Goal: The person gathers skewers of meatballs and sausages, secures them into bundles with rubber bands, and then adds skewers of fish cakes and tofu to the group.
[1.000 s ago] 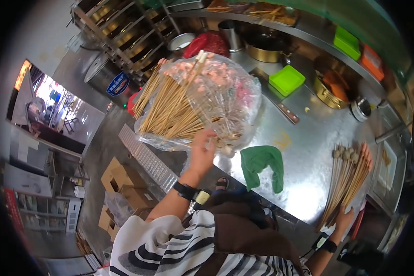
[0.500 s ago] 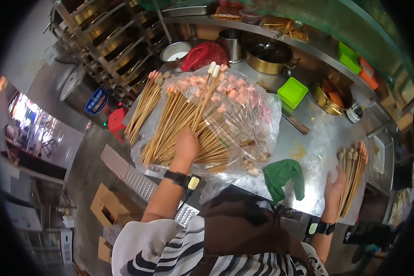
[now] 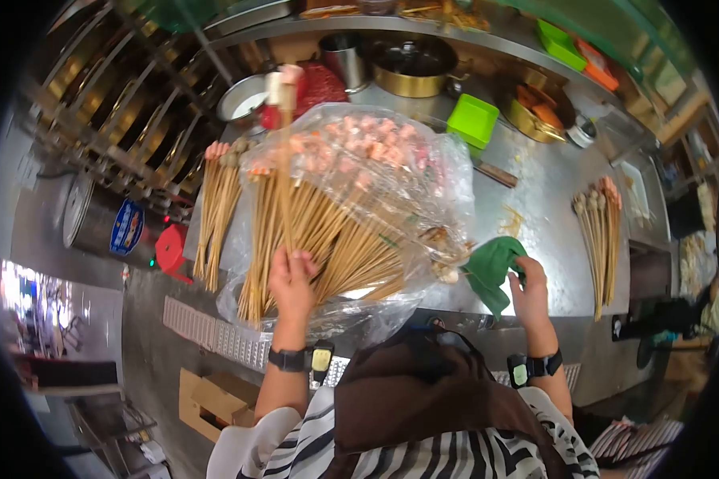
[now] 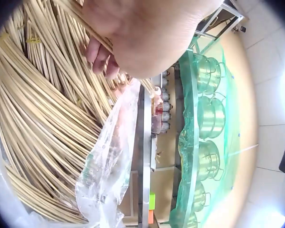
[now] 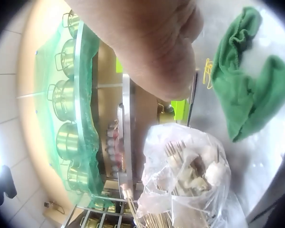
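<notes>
My left hand (image 3: 293, 286) grips a few skewers (image 3: 285, 180) that stand raised, white and pink pieces at their top. Beneath lies a large pile of bamboo skewers (image 3: 351, 243) with pink pieces, partly under a clear plastic bag (image 3: 453, 172). In the left wrist view, the hand (image 4: 147, 35) has its fingers curled round sticks above the pile. My right hand (image 3: 533, 297) is beside the green cloth (image 3: 487, 270), its fingers loosely bent and holding nothing visible; whether they touch the cloth is unclear. The right wrist view shows the hand (image 5: 156, 47) and the cloth (image 5: 237, 95).
One skewer bundle (image 3: 216, 219) lies left of the pile, another (image 3: 601, 239) at the table's right. Behind are a green tray (image 3: 473, 120), a knife handle (image 3: 495, 172), brass pots (image 3: 414, 80), a metal bowl (image 3: 244, 97) and a red bag (image 3: 321, 88). A rack (image 3: 112, 104) stands left.
My left hand has lifted a few skewers from the pile, raising them upright. My right hand has let go of the right-hand bundle and moved left to the green cloth. The view has shifted.
</notes>
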{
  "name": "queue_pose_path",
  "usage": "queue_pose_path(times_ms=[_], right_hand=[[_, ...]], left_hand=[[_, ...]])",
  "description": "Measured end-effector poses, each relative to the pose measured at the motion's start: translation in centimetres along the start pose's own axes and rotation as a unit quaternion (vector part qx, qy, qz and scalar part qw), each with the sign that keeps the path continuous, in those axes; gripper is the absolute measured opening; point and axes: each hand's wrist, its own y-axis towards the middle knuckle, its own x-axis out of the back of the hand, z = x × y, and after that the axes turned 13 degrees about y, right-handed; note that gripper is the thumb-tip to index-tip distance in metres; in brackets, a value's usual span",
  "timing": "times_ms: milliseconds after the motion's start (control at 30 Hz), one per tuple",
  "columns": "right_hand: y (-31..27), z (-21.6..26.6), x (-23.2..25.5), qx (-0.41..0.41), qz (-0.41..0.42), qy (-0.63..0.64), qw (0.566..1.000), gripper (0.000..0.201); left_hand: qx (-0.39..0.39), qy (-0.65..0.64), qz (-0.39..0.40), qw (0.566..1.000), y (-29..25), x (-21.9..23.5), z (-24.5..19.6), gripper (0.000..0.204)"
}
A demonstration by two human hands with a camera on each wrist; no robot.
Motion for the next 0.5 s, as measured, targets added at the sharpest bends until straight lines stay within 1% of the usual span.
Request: queue_pose_path(times_ms=[67, 133, 167, 200, 267, 300, 333, 367, 400, 433, 467, 500], right_hand=[[-0.1, -0.4, -0.3, 0.045, 0.002, -0.008, 0.999, 0.032], [0.0, 0.7, -1.2, 0.023, 0.057, 0.053, 0.997, 0.029], [0.2, 1.8, -1.9, -0.038, 0.099, 0.179, 0.978, 0.031], [0.4, 3.0, -2.6, -0.095, 0.137, 0.304, 0.938, 0.033], [1.2, 5.2, -4.0, -0.071, 0.172, 0.384, 0.904, 0.035], [1.7, 6.4, -4.5, -0.104, 0.174, 0.448, 0.871, 0.037], [2.2, 7.2, -4.8, -0.133, 0.177, 0.511, 0.83, 0.039], [2.9, 7.2, -5.0, -0.132, 0.169, 0.514, 0.831, 0.039], [3.6, 6.7, -5.5, -0.159, 0.169, 0.49, 0.841, 0.036], [4.2, 5.9, -5.6, -0.186, 0.171, 0.465, 0.848, 0.033], [4.7, 4.7, -5.6, -0.187, 0.173, 0.469, 0.845, 0.033], [5.1, 3.4, -5.5, -0.207, 0.138, 0.443, 0.861, 0.027]], left_hand=[[0.071, -0.104, 0.019, 0.992, -1.0, 0.5, -2.6, 0.022], [0.055, -0.113, 0.059, 0.99, -2.3, -0.3, -5.0, 0.023], [0.044, -0.118, 0.082, 0.989, -2.9, -1.1, -6.0, 0.024], [0.039, -0.122, 0.096, 0.987, -3.7, -2.4, -7.0, 0.024], [0.03, -0.107, 0.188, 0.976, -5.6, -5.3, -8.9, 0.025], [0.039, -0.095, 0.265, 0.959, -6.3, -6.3, -9.0, 0.027], [0.033, -0.094, 0.273, 0.957, -6.8, -8.1, -8.9, 0.027], [-0.079, -0.034, 0.277, 0.957, -7.4, -10.2, -8.7, 0.028], [-0.189, 0.026, 0.276, 0.942, -8.1, -11.9, -8.9, 0.03], [-0.19, 0.03, 0.277, 0.941, -8.6, -13.3, -9.5, 0.03], [-0.209, 0.092, 0.284, 0.931, -9.1, -14.5, -10.2, 0.032], [-0.224, 0.154, 0.289, 0.918, -9.5, -15.6, -10.7, 0.035]])
